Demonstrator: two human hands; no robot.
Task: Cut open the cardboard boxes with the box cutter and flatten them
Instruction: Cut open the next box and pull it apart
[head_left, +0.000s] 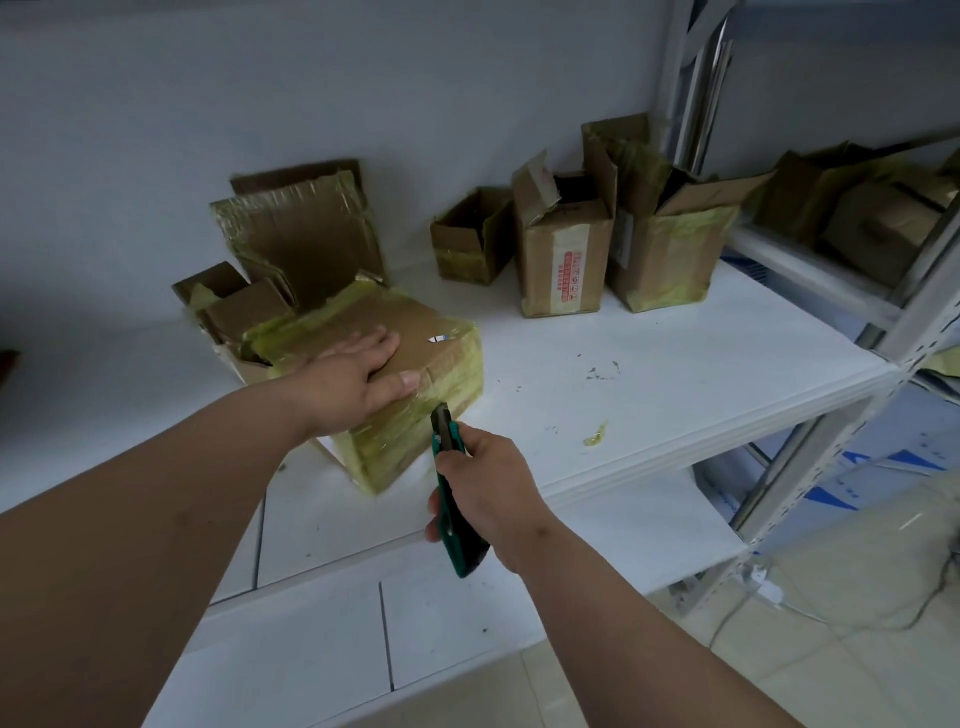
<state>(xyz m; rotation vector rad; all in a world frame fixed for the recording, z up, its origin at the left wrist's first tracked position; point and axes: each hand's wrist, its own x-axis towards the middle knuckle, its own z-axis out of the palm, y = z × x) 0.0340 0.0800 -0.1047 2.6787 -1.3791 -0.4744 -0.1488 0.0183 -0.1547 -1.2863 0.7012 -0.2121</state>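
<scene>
A closed cardboard box (431, 332) wrapped in yellowish tape sits on the white shelf (649, 395) near its front edge. My left hand (358, 376) lies flat on the box's top, fingers spread, thumb along the near edge. My right hand (488, 483) grips a green box cutter (451, 488), its tip against the box's taped near-right corner. Behind this box, flattened cardboard pieces (306, 234) lean on the wall, with a smaller opened box (234, 306) beside them.
Three opened boxes (566, 244) stand at the back of the shelf toward the right. More boxes (872, 208) fill a grey metal rack (919, 312) on the right. Tape scraps (595, 435) lie on the shelf. A lower shelf and tiled floor with cables show below.
</scene>
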